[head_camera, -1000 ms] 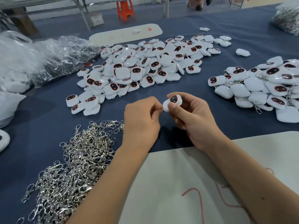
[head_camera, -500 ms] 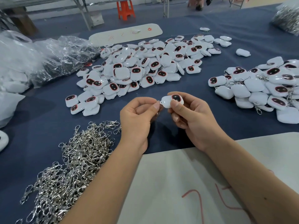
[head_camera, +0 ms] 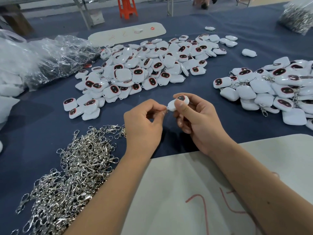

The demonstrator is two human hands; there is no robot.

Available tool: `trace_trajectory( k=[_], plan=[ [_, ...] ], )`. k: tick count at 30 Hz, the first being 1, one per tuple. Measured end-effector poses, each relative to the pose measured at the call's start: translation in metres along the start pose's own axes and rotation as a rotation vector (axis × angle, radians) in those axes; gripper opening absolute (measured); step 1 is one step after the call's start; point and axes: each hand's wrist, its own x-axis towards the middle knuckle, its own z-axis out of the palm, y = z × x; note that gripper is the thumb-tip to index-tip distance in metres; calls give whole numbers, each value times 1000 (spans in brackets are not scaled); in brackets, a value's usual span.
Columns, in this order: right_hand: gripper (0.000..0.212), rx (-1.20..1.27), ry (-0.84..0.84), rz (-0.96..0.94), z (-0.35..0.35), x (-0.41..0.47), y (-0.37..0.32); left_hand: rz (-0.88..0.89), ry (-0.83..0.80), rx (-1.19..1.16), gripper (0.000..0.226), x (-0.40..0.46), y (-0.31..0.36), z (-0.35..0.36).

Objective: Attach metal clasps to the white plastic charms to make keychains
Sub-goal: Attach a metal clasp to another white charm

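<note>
Hands (head_camera: 171, 119) pinch rounded glossy charm (head_camera: 177, 102)

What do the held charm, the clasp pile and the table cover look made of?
Charm: glossy white plastic by its sheen, dark face panel. Clasp pile: shiny silver metal, bright glints. Table cover: matte dark blue, probably cloth; weave not visible.

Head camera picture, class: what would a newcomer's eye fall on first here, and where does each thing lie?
First, the two hands at the centre: the right hand holds a white charm while the left hand pinches something small at its loop. Next, the big heap of white charms beyond them on the blue cloth, and a second heap at the right with clasps on. Last, the glittering pile of metal clasps at the lower left.
</note>
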Motion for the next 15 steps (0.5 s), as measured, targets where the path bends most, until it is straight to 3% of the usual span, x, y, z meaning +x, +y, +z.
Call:
trace_trajectory(
  k=[5,11,13,15],
  plan=[
    [20,25,63,-19,2,-1,-3,30,-46,-8,15,-2,3,3],
    [26,-84,552,-265,-3,1,-4,44,-41,25,21,-3,0,6],
    [48,-161,650,-384,-7,1,-7,34,-24,51,22,-2,0,5],
    [86,-275,650,-436,-11,2,-8,14,2,113,24,-1,0,4]
  ],
)
